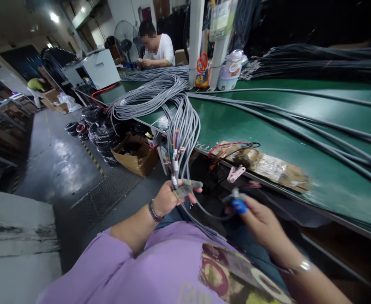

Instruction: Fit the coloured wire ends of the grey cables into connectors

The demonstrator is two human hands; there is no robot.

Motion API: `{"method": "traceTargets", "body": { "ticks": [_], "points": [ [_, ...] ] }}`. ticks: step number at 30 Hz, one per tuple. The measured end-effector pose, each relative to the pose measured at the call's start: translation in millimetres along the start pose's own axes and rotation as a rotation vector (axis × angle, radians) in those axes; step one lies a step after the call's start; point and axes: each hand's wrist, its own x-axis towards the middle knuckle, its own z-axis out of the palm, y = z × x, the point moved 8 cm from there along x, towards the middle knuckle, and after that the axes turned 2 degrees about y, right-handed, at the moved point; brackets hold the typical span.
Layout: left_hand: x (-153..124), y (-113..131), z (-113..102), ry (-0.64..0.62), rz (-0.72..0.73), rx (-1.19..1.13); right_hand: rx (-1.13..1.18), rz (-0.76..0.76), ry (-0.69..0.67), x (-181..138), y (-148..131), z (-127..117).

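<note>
Left hand (166,199) and right hand (257,213) apart, each closed on grey cable just off the near edge of the green table (226,124).
The left hand grips a cable bundle (174,166), its long axis nearly upright and its stripped ends pointing up toward the table; fingers hide the gripped part. The right hand pinches a cable end (235,193), blurred, so its direction is hard to tell. Beyond them, a pink clip (236,173) and a taped cardboard strip (272,168) sit at the table's near edge. A grey coil (150,99) covers the table's left end, strands drooping over the edge behind the bundle; long cables (223,100) cross the table and are cut off at right.
</note>
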Motion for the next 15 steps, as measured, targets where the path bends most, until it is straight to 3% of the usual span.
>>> {"method": "traceTargets", "body": {
  "ticks": [1, 4, 7, 11, 13, 15],
  "points": [
    [4.6, 0.7, 11.0, 0.003, 0.037, 0.025, 0.033, 0.013, -0.094, 1.2, 0.1, 16.3],
    [13.4, 2.0, 41.5, -0.057, 0.103, 0.073, 0.115, 0.035, -0.211, 1.2, -1.1, 44.5],
    [16.9, -4.4, 59.3, -0.206, 0.048, 0.069, 0.138, 0.045, -0.28, -4.8, 0.1, 52.2],
    [20.5, -18.4, 66.2, -0.368, -0.066, 0.025, 0.209, 0.085, -0.306, -11.8, 6.4, 48.7],
    [23.7, -22.2, 66.0, -0.358, -0.041, 0.039, 0.251, 0.134, -0.28, -11.9, 11.0, 48.9],
    [26.9, -25.4, 62.4, -0.257, 0.012, 0.102, 0.289, 0.19, -0.257, -11.6, 15.3, 53.3]
  ]
}}
